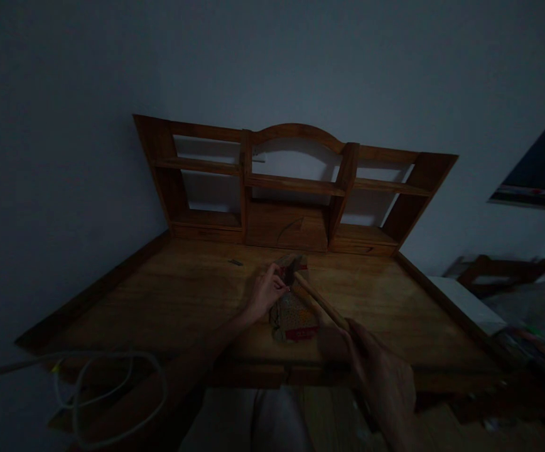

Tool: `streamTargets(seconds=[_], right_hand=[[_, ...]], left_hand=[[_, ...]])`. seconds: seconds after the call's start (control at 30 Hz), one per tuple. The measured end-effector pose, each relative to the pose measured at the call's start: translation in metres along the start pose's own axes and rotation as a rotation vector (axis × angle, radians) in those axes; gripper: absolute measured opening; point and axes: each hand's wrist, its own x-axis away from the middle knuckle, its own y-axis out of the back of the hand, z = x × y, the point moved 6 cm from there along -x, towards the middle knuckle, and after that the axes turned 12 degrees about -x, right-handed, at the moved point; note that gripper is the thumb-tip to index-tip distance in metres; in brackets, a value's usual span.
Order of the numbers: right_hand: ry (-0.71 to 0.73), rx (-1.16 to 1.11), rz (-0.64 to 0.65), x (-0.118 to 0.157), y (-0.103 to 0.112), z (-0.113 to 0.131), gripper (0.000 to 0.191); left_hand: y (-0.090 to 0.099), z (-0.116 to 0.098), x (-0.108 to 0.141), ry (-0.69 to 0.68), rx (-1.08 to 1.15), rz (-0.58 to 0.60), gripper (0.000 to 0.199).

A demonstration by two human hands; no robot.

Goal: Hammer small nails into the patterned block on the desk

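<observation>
A patterned bag [296,314] with red patches lies on the wooden desk [197,295], its dark opening facing the back. My left hand [269,292] pinches the bag's left edge near that opening. From the right, my right hand [378,367] is wrapped round a long wooden stick [324,304]. The stick's far end is at the bag's opening; the dim light hides whether it reaches inside. A small thin object [235,262] lies on the desk behind my left hand.
A wooden shelf unit [296,184] stands along the desk's back edge. A pale cable [147,358] loops over the front left. Beyond the right side are a white surface [461,298] and a wooden chair [503,270].
</observation>
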Motion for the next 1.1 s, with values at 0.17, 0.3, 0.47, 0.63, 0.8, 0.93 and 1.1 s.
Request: streamTargets(seconds=[0.17, 0.3, 0.47, 0.63, 0.8, 0.93, 1.1], right_hand=[[-0.079, -0.085, -0.026, 0.0, 0.001, -0.006, 0.038], [-0.12, -0.136, -0.033, 0.002, 0.003, -0.013, 0.038], [-0.103, -0.122, 0.001, 0.002, 0.003, -0.013, 0.039], [-0.02, -0.052, 0.025, 0.001, 0.001, -0.005, 0.038], [0.027, -0.024, -0.038, 0.001, 0.009, 0.001, 0.041], [0.021, -0.029, -0.053, 0.001, 0.009, 0.001, 0.041], [0.017, 0.007, 0.021, -0.001, 0.001, 0.0, 0.036]], left_hand=[[-0.001, 0.001, 0.0, 0.004, 0.044, -0.002, 0.037], [-0.002, 0.006, 0.0, 0.025, 0.05, -0.006, 0.036], [0.0, 0.003, 0.001, 0.026, 0.042, -0.003, 0.034], [0.002, -0.002, 0.002, 0.045, -0.024, -0.008, 0.034], [0.004, -0.009, 0.004, 0.038, -0.023, -0.002, 0.03], [0.005, -0.013, 0.004, 0.035, -0.045, 0.004, 0.029], [0.005, -0.015, 0.004, 0.04, -0.038, 0.006, 0.029]])
